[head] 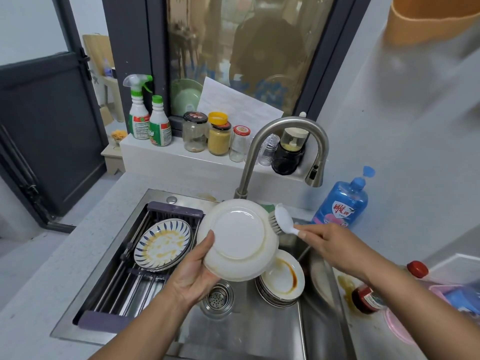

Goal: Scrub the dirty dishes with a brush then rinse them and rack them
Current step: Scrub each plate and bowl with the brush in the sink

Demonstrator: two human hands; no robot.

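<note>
My left hand grips a white plate by its lower left rim and holds it tilted over the sink, its underside facing me. My right hand holds the handle of a white dish brush, and the bristles touch the plate's upper right edge. Below the plate, a stack of sauce-stained white plates stands on the sink floor. A blue-patterned plate smeared with yellow sauce lies on other plates in the rack across the sink's left side.
The curved faucet arches over the sink, its drain strainer below my left hand. A blue soap bottle stands at right. Jars and spray bottles line the window ledge. A red-capped bottle lies on the right counter.
</note>
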